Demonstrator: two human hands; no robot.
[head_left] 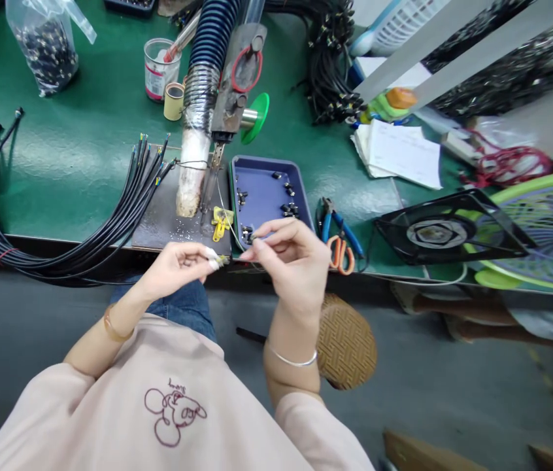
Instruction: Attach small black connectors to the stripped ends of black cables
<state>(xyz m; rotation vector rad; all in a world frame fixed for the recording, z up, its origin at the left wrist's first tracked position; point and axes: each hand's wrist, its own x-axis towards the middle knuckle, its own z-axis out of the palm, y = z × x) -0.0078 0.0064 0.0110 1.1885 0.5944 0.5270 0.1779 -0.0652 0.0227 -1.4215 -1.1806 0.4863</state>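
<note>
My left hand (185, 267) is closed in a pinch at the table's front edge. Between its thumb and fingertips is a small yellowish piece with a dark end (223, 260), too small to name. To its right, my right hand (293, 258) also pinches, just over the near edge of a purple tray (269, 165). A thin, pale pointed thing (246, 256) sticks out from its fingertips toward the left hand's piece. Several small black connectors (289, 209) lie in the tray. A yellow clip (220, 224) rests on the dark board (159, 222) behind my hands.
A bundle of black cables (95, 252) with stripped ends lies left. A fume hose (195, 118) and a soldering stand with a green spool (257, 118) rise behind the board. Blue-handled cutters (328, 219), orange-handled scissors (340, 255) and a black fan (443, 229) lie right.
</note>
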